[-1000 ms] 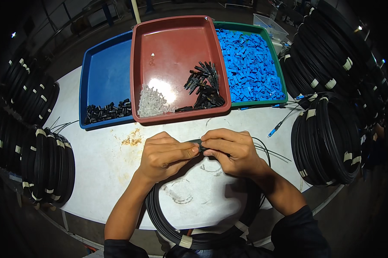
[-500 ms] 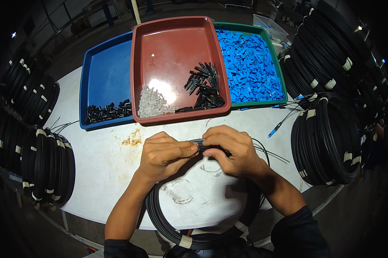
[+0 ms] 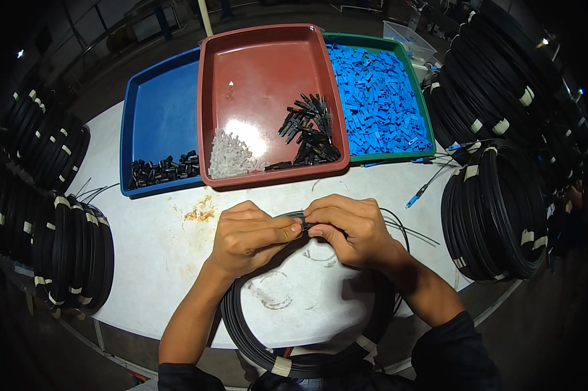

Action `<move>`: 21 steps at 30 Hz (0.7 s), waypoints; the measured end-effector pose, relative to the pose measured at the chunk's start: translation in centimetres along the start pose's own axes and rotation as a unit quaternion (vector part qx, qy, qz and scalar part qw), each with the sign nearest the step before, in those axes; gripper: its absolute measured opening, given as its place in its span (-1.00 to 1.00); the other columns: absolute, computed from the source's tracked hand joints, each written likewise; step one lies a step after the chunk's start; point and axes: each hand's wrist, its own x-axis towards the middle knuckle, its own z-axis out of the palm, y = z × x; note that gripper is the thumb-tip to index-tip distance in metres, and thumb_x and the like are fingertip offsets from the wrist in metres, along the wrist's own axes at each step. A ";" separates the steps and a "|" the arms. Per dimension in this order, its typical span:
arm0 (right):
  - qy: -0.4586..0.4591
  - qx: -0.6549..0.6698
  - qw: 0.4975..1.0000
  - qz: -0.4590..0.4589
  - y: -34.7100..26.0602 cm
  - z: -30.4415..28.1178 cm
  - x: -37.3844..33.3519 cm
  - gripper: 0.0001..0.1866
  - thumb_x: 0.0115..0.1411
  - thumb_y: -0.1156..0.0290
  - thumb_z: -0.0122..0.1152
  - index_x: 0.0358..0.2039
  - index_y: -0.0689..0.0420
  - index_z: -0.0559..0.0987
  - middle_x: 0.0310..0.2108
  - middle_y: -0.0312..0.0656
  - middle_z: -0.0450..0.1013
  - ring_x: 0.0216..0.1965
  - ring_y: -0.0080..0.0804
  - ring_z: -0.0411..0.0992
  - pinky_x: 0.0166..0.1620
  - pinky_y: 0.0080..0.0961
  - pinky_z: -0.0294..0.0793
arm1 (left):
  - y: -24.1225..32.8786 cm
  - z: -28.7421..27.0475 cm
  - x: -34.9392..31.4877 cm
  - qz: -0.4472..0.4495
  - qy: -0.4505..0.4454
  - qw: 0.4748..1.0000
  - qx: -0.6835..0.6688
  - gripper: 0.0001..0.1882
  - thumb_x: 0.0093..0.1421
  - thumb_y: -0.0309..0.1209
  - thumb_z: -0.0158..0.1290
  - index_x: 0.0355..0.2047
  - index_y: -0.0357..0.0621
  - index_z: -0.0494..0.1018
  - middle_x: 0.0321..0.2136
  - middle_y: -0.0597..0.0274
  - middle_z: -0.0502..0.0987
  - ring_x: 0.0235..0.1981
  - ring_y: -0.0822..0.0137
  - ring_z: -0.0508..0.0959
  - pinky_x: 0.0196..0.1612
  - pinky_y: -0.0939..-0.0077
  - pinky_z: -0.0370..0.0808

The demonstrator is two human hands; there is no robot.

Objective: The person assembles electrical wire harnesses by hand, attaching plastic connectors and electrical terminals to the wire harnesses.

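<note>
A coil of black cable (image 3: 245, 333) hangs over the near edge of the white table, with pale tape bands round its lower part. At its far side my left hand (image 3: 253, 234) is closed, thumb and fingers pinching the cable strands. Close beside it, my right hand (image 3: 347, 227) grips the same strands between thumb and fingers. A short stretch of dark strands shows in the narrow gap between the hands; what lies under the fingertips is hidden. Loose cable ends (image 3: 411, 233) stick out to the right of my right hand.
Behind my hands stand a blue tray (image 3: 160, 98) with black parts, a red tray (image 3: 261, 58) with white and black pieces, and a green tray (image 3: 426, 133) full of blue connectors. Cable coils flank the table on the left (image 3: 79, 254) and right (image 3: 493, 215). A blue-tipped cable (image 3: 412, 199) lies at right.
Both hands keep their grip on the coil. My right hand has shifted very slightly, its fingers moving a little down and left; the coil stays in place.
</note>
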 end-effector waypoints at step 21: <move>-0.012 0.001 1.000 0.005 -0.3 -0.3 -0.1 -0.84 -0.01 0.61 0.45 -0.37 0.25 0.66 -0.29 -0.11 0.65 -0.38 -0.29 0.65 -0.34 -0.50 0.64 | -0.2 0.1 -0.1 0.017 -0.007 1.000 0.010 -0.84 -0.02 -0.46 0.40 -0.37 0.00 0.74 -0.38 0.35 0.75 -0.52 0.47 0.62 -0.41 0.55 0.41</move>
